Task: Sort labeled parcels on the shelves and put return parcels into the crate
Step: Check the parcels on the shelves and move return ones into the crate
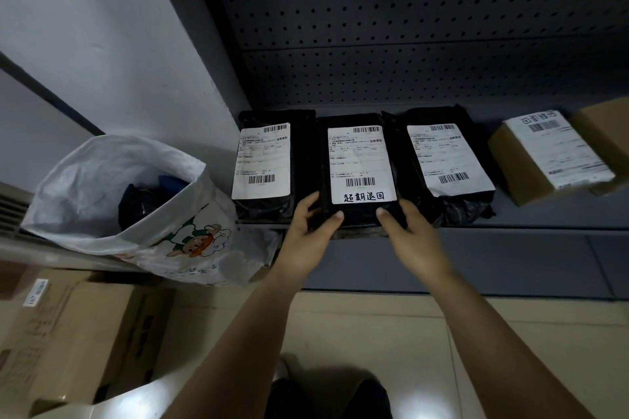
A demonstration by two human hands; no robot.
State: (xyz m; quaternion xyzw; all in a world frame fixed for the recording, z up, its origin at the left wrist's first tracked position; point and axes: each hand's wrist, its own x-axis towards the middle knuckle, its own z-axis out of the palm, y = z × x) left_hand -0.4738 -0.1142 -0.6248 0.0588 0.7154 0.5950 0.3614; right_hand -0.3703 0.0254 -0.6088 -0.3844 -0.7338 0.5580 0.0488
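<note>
A: What is cut off or hard to see, going from the shelf (476, 262)?

B: At its right end, a brown box (541, 160) leaves the picture; the small print on its label is unreadable.

A: And the middle parcel (357, 163)?

B: It lies on the shelf, handwritten "超期退回". The left hand (306, 231) and right hand (413, 236) hold its near corners.

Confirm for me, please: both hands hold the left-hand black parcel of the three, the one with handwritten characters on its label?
Not quite. The head view shows both hands, left and right, holding the middle black parcel; that one carries the handwritten characters.
</note>
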